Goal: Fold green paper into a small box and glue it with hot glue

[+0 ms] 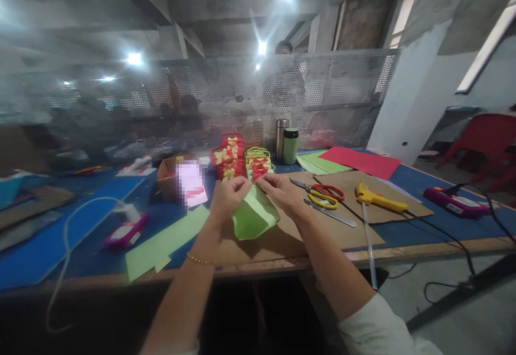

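Note:
Between my two hands hangs a light green folded paper piece (255,214), over brown paper (274,245) on the table. My left hand (231,198) pinches its upper left edge, fingers closed. With thumb and fingers together, my right hand (282,193) grips the upper right edge. Just behind the hands stand red bundles with yellow bows (229,156) and a green and yellow bundle with red bows (258,161). Right of my right hand lie red-handled scissors (328,191), yellow-handled scissors (322,200) and a metal blade (334,215).
A yellow glue gun (381,199) with a black cable lies right. Red paper (363,161) and a green bottle (290,146) stand behind. Left are a green sheet (165,245), a cardboard box (166,178) and a purple power strip (126,232). Another purple unit (457,203) sits far right.

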`<state>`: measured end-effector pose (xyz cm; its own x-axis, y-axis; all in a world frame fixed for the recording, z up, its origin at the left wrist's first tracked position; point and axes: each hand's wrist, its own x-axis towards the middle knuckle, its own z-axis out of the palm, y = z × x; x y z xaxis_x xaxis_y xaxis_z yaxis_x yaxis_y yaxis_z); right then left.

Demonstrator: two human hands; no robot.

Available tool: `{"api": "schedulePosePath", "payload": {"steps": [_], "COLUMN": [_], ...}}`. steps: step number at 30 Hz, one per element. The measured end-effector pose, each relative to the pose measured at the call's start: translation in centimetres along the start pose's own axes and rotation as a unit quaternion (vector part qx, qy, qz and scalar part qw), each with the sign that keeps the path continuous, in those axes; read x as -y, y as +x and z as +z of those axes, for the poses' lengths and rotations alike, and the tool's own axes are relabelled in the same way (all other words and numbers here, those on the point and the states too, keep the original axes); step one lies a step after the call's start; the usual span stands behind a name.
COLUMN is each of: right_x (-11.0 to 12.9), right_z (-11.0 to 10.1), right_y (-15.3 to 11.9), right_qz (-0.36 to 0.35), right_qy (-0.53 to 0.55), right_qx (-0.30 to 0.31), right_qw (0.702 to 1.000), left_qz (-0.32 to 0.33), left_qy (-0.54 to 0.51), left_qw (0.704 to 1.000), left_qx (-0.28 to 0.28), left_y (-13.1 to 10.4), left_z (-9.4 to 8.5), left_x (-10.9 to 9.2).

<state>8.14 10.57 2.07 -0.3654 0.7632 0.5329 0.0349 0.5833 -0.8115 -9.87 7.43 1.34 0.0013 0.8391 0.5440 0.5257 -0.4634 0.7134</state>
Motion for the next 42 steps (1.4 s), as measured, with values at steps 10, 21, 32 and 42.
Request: {"api": "schedulePosePath", "payload": {"steps": [10,21,32,42], "right_x": [0.4,0.6,0.7,1.1], "right_z": [-0.2,0.1,0.4,0.4], "right_y": [-0.1,-0.2,-0.1,0.3], "right_qz": [0.002,-0.013,-0.023,0.002], "right_qy": [-0.006,-0.03,-0.064,-0.043], "right_qx": [0.017,-0.021,-0.008,0.016], "right_qw": [1.0,0.999,0.998,0.999], "left_qz": [0.003,0.012,0.001,0.008], "left_qy": [-0.028,-0.088,-0.047,-0.04], "left_qw": [1.0,0.996,0.999,0.999], "left_qx": [0.001,-0.002,-0.005,-0.016], "left_y": [-0.1,-0.1,-0.1,0.2], "left_z": [0.1,0.3,0.1,-0.2], "left_x": [-0.2,-2.0,-0.3,-0.7]}}
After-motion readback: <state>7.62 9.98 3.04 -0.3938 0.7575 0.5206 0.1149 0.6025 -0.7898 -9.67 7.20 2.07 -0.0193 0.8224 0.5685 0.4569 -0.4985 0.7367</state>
